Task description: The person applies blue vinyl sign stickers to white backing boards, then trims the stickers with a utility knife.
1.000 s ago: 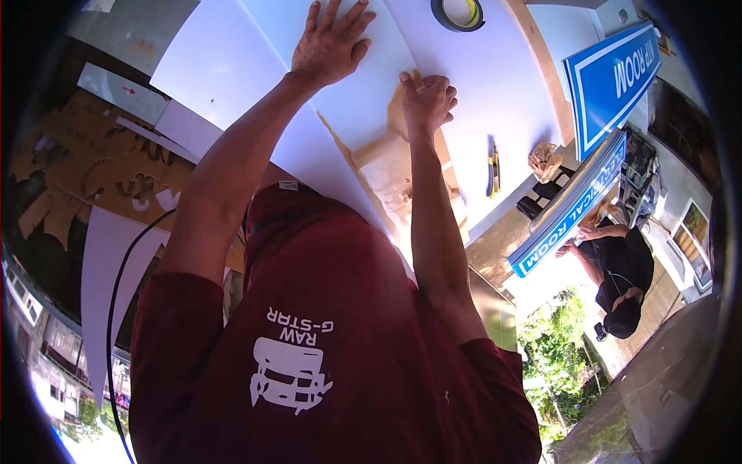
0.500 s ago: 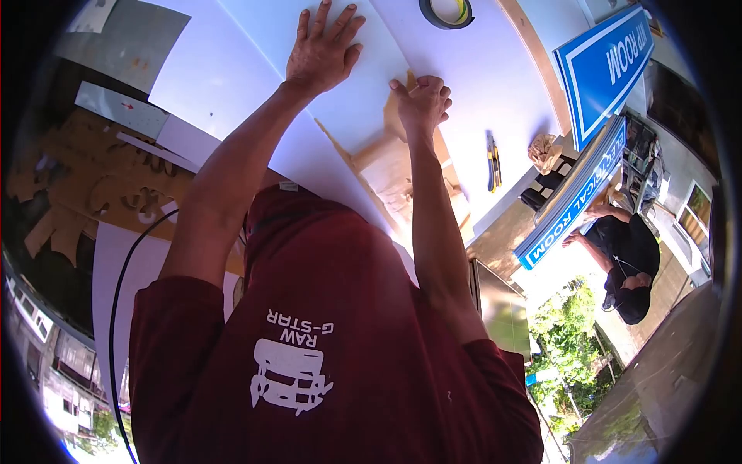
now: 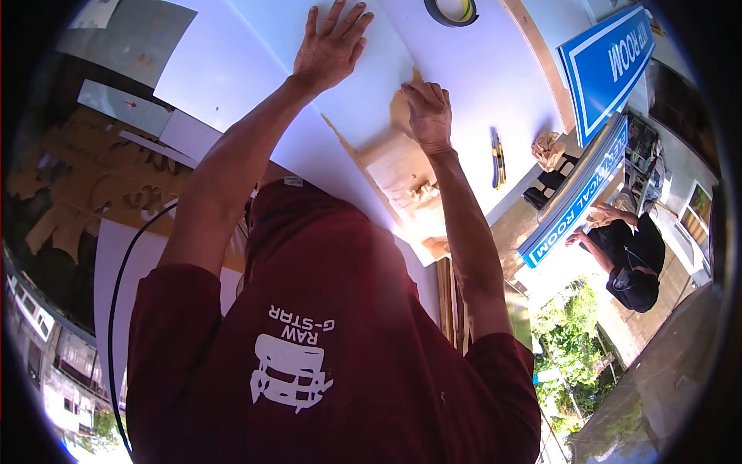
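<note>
My left hand lies flat on a pale white sheet, fingers spread, holding nothing. To its right and a little nearer to me, my right hand is closed in a pinch on the edge of a thin brown paper. This paper lies partly over the sheet and is crumpled near my right wrist. A small brown patch shows just beyond the right fingertips. A yellow-and-black utility knife rests on the white surface right of my right forearm.
A roll of dark tape lies at the far edge. Crumpled brown paper and blue room signs are on the right, where a co-worker in black handles a sign. Brown cut-out scraps and a black cable are at left.
My right hand has moved slightly right and towards me, its fingers now closer together on the brown paper. The paper is more crumpled by the wrist. My left hand stays flat.
</note>
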Demonstrator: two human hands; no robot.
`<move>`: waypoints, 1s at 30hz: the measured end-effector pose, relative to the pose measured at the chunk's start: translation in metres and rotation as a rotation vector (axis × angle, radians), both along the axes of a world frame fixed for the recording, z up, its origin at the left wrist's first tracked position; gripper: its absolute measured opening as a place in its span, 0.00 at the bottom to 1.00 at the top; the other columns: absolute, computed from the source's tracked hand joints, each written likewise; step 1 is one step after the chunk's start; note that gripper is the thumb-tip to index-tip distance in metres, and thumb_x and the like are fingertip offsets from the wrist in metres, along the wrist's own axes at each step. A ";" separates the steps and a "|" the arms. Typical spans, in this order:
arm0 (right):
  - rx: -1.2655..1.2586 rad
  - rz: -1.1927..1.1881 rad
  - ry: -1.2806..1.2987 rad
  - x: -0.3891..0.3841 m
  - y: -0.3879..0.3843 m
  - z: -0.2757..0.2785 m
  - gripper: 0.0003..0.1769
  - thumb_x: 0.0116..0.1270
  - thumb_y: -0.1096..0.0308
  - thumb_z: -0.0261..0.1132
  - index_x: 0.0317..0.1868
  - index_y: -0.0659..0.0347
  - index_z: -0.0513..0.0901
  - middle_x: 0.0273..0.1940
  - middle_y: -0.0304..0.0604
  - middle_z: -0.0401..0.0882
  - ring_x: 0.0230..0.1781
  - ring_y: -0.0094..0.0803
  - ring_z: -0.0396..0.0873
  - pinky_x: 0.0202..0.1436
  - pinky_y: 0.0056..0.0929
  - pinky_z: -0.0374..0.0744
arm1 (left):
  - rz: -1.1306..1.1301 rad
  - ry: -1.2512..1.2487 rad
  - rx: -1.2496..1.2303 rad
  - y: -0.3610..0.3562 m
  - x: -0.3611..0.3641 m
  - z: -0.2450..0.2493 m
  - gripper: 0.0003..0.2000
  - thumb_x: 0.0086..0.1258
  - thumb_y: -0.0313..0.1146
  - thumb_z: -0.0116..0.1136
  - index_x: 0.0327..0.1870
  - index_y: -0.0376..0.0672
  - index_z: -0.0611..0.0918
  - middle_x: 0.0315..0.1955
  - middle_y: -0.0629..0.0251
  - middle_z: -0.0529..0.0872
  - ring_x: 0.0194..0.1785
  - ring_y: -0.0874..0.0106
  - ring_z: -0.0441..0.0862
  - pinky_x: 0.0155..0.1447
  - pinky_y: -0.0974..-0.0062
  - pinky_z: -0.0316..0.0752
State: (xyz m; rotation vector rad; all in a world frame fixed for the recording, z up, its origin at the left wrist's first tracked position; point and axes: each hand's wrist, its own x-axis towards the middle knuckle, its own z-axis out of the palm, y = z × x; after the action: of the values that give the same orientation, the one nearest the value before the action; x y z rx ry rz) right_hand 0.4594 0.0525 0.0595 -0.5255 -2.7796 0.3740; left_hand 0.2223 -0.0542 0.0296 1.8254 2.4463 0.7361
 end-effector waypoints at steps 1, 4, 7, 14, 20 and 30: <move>0.002 0.047 0.013 0.001 0.004 0.001 0.12 0.60 0.76 0.67 0.45 0.57 0.88 0.45 0.34 0.83 0.51 0.35 0.79 0.53 0.40 0.77 | -0.034 0.028 -0.038 -0.002 0.003 -0.001 0.27 0.79 0.42 0.54 0.76 0.44 0.72 0.81 0.56 0.65 0.85 0.45 0.51 0.85 0.35 0.45; 0.064 0.160 -0.063 -0.004 0.013 0.004 0.11 0.58 0.76 0.66 0.43 0.62 0.83 0.49 0.40 0.80 0.50 0.39 0.78 0.52 0.40 0.77 | -0.038 0.094 0.023 0.001 0.031 0.014 0.19 0.78 0.40 0.58 0.69 0.55 0.81 0.75 0.70 0.74 0.81 0.54 0.64 0.81 0.38 0.57; 0.041 0.207 -0.021 -0.006 0.015 0.004 0.10 0.60 0.79 0.65 0.42 0.63 0.80 0.48 0.45 0.75 0.47 0.45 0.75 0.52 0.43 0.77 | 0.028 -0.003 -0.089 0.002 0.069 0.011 0.21 0.80 0.44 0.57 0.72 0.62 0.79 0.79 0.71 0.70 0.83 0.54 0.60 0.82 0.38 0.54; -0.375 0.198 0.015 0.017 0.016 0.011 0.12 0.62 0.87 0.60 0.43 0.63 0.77 0.42 0.49 0.74 0.43 0.49 0.73 0.48 0.45 0.76 | 0.050 0.127 -0.088 0.000 0.073 -0.004 0.21 0.84 0.49 0.48 0.76 0.67 0.74 0.81 0.74 0.66 0.85 0.57 0.54 0.85 0.40 0.49; -0.560 0.251 0.034 0.065 -0.006 0.044 0.15 0.62 0.90 0.58 0.44 0.63 0.78 0.44 0.47 0.78 0.50 0.47 0.78 0.53 0.43 0.78 | 0.008 -0.007 -0.076 0.000 0.073 0.007 0.24 0.81 0.42 0.52 0.76 0.53 0.74 0.82 0.59 0.64 0.87 0.50 0.49 0.87 0.40 0.43; -1.117 0.170 -0.162 0.166 -0.050 0.092 0.09 0.74 0.86 0.57 0.47 0.63 0.77 0.38 0.47 0.82 0.40 0.38 0.85 0.46 0.36 0.82 | 0.039 0.026 -0.116 0.000 0.076 0.011 0.24 0.81 0.41 0.52 0.76 0.53 0.73 0.82 0.60 0.63 0.87 0.50 0.49 0.87 0.42 0.43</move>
State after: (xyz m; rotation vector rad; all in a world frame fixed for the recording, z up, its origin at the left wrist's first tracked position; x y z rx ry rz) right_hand 0.6252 0.0026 0.1520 -0.5288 -2.5097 2.0141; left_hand 0.2982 -0.0545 0.0404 1.7626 2.4891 0.5622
